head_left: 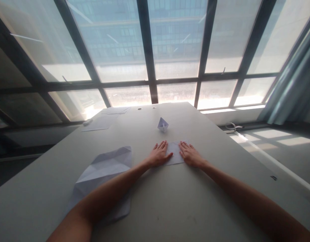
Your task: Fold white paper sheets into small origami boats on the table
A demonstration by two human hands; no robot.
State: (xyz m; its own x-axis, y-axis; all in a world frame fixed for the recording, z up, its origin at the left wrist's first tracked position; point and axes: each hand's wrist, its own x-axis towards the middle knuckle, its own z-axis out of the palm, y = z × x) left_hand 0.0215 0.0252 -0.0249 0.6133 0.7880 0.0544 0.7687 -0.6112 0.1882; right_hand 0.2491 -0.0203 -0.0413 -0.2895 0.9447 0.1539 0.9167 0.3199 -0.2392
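On grey table [207,195] under windows [175,40], hands [160,155] [191,156] flat on paper [175,155]

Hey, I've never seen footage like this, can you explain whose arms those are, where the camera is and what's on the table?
There is no machine: the camera sits on a person's head and looks forward and down, so the two bare arms are that person's own. The left hand and right hand lie flat, palms down, on a small white sheet of paper on a grey table. Nothing is gripped. Beyond it stands a small folded paper figure; at the left lies a large creased sheet, with flat sheets farther back.
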